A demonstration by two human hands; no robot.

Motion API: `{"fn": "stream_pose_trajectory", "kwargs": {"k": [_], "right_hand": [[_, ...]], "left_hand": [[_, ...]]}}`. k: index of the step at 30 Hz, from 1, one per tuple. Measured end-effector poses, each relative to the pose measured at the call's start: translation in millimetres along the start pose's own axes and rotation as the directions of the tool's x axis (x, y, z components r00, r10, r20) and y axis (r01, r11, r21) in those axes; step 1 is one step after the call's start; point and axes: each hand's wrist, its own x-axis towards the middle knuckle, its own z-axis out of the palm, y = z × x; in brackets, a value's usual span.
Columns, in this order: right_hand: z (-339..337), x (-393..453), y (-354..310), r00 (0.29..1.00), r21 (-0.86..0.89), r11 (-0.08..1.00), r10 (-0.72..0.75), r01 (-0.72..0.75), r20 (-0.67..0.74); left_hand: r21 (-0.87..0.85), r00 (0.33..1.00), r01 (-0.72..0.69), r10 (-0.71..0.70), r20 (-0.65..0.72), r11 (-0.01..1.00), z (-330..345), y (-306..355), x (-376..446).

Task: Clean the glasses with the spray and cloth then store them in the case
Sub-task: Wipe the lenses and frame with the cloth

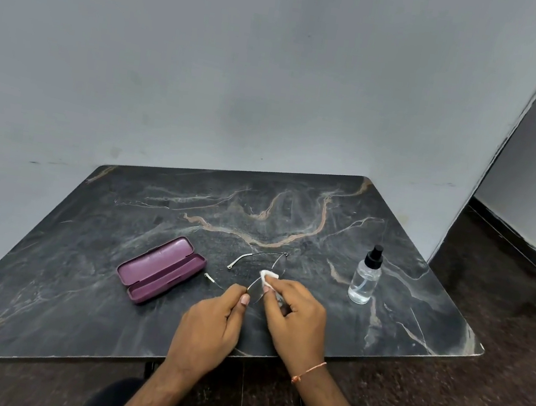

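Thin rimless glasses (pixel 260 259) with their temples unfolded are held just above the dark marbled table (pixel 81 245). My left hand (pixel 211 327) pinches the near end of the frame between thumb and forefinger. My right hand (pixel 296 313) presses a small white cloth (pixel 269 277) against a lens. The purple glasses case (pixel 160 270) lies open to the left of my hands. A clear spray bottle (pixel 365 278) with a black nozzle stands upright to the right.
The table's far edge meets a grey wall (pixel 242 79). Its right edge borders a dark floor (pixel 491 389) and a wall corner. The near table edge sits just under my wrists.
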Motion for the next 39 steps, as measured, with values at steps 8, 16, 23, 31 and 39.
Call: {"fn": "stream_pose_trajectory", "kwargs": {"k": [8,16,23,31,39], "right_hand": [[-3.6,-4.6,-2.3,0.991,0.057,0.996,-0.075,0.068,0.115],[2.2,-5.3,2.6,0.998,-0.017,1.0,-0.012,0.013,0.057],[4.6,-0.6,6.6,0.998,-0.077,0.995,0.064,-0.063,0.022],[-2.1,-8.4,-2.6,0.991,-0.026,0.999,-0.022,0.026,0.131],[4.8,-2.3,4.6,0.998,-0.064,0.996,0.063,-0.062,0.02]], "left_hand": [[-0.06,1.0,-0.005,0.005,-0.011,0.998,0.1,-3.2,0.5],[-0.107,1.0,0.01,-0.012,-0.02,0.994,0.3,-5.1,1.7],[-0.106,0.999,-0.017,0.013,-0.038,0.994,0.8,-3.5,1.3],[-0.132,0.998,-0.002,-0.006,-0.059,0.991,2.5,-5.5,0.9],[-0.131,0.998,-0.014,0.007,-0.06,0.991,2.5,-5.6,0.6]]}}
